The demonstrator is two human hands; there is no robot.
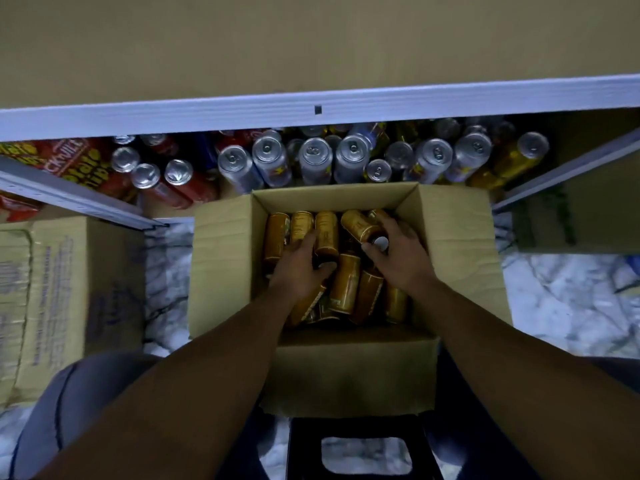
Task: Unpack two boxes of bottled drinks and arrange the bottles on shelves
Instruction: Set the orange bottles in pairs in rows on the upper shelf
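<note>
Right grip (401, 261) holding a bottle (360, 226), left grip (301, 268) hold unclear, box (225, 258) on marble floor (561, 299), cans (349, 161) shelved across upper frame

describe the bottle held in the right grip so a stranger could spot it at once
Find the open brown cardboard box in front of the row of silver-topped cans. In its far right corner, the right grip holds one amber gold-labelled bottle. It alone shows a white cap, which points towards the viewer.
</note>
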